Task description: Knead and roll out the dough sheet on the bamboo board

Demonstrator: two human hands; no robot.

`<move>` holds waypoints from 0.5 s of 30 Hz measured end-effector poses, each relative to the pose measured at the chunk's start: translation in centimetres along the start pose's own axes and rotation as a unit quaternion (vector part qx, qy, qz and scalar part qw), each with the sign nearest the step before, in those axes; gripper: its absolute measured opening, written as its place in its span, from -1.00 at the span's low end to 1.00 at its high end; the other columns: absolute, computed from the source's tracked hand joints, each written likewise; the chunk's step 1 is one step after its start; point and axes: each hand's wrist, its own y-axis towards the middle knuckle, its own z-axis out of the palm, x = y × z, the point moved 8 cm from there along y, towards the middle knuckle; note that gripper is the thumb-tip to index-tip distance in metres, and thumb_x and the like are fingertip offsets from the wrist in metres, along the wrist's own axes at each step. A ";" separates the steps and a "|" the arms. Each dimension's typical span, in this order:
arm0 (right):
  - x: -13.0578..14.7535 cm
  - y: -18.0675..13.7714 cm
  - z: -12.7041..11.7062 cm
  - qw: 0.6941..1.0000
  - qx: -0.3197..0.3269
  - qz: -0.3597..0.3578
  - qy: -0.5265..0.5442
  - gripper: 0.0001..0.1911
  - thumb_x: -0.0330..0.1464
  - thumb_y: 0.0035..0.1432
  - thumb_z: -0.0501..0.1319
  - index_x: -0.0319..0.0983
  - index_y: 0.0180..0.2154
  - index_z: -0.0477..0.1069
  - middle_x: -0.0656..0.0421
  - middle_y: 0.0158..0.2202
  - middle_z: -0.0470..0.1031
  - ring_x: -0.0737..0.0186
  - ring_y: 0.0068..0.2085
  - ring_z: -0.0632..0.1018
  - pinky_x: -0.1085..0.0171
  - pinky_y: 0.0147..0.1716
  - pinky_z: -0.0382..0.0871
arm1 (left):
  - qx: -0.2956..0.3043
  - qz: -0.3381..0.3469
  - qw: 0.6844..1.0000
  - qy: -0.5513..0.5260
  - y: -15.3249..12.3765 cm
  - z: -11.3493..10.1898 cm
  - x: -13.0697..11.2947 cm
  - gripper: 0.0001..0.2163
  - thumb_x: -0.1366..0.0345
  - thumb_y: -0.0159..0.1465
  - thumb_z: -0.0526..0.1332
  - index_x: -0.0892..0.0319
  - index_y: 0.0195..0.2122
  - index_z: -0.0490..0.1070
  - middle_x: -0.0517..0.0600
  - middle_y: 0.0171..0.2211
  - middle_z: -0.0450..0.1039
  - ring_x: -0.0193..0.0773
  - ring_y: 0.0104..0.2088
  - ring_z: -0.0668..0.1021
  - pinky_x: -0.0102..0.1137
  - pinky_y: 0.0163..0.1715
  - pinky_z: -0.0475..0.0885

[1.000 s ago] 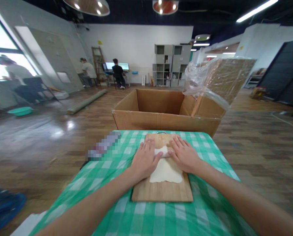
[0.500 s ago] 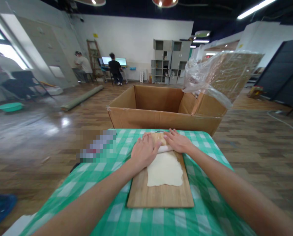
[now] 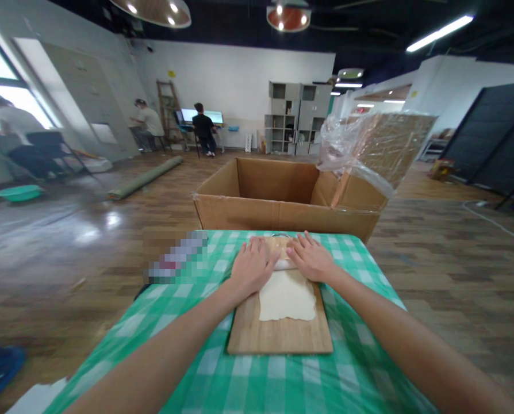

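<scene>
A sheet of cream-coloured dough (image 3: 287,299) with an uneven near edge lies flat on a wooden cutting board (image 3: 278,337). Across the dough's far end runs a whitish cylinder (image 3: 285,264), which looks like a rolling pin; its ends are covered by my hands. My left hand (image 3: 253,265) lies over the left end, fingers stretched forward and thumb pointing inward. Over the right end rests my right hand (image 3: 311,257), its fingers out flat and slightly spread. Both hands press from above and are not wrapped round the cylinder.
A green-and-white checked cloth (image 3: 222,379) covers the table. A blurred-out object (image 3: 177,259) lies at its left edge. Beyond the table stands a large open cardboard box (image 3: 283,215) with plastic wrap (image 3: 347,144). Several people sit farther back, among them a person in black (image 3: 204,127).
Both hands keep their places on the cylinder at the dough's far end. My view has tilted up slightly, so the room sits lower in the picture.
</scene>
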 end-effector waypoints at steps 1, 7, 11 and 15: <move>0.3 -1.3 0.0 1.000 -0.001 0.008 -0.002 -0.56 -0.21 0.53 0.00 -0.25 0.26 0.37 -0.11 0.32 0.36 -0.08 0.29 0.41 -0.11 0.25 0.30 | 0.004 0.001 1.000 0.002 -0.8 -0.1 -0.1 -0.34 -0.05 0.52 -0.19 0.43 0.35 0.24 0.38 0.35 0.27 0.19 0.40 0.27 0.07 0.36 0.16; 3.0 -7.4 0.1 0.999 0.008 0.003 0.041 -0.35 -0.07 0.50 -0.10 -0.32 0.41 0.18 -0.09 0.46 0.15 -0.10 0.47 0.13 -0.08 0.36 0.14 | 0.051 0.056 0.997 -0.029 -2.4 0.2 -0.2 -0.37 0.03 0.54 -0.29 0.33 0.40 0.20 0.22 0.44 0.16 0.05 0.48 0.10 0.05 0.42 0.05; 2.8 -7.2 0.1 0.999 0.004 0.028 0.039 -0.35 -0.10 0.51 -0.12 -0.36 0.40 0.20 -0.14 0.46 0.15 -0.14 0.47 0.13 -0.09 0.36 0.14 | 0.069 0.054 0.996 -0.023 0.1 1.0 -0.2 -0.39 0.05 0.55 -0.29 0.31 0.44 0.13 0.20 0.47 0.09 0.06 0.49 0.06 0.04 0.42 0.03; 1.5 -5.7 0.2 0.998 0.002 0.048 0.035 -0.36 -0.11 0.52 -0.16 -0.37 0.36 0.27 -0.17 0.44 0.16 -0.18 0.49 0.07 -0.12 0.36 0.11 | 0.087 0.054 0.995 0.003 2.6 2.2 -0.5 -0.37 0.02 0.54 -0.29 0.33 0.44 0.12 0.26 0.44 0.13 0.16 0.47 0.10 0.11 0.40 0.01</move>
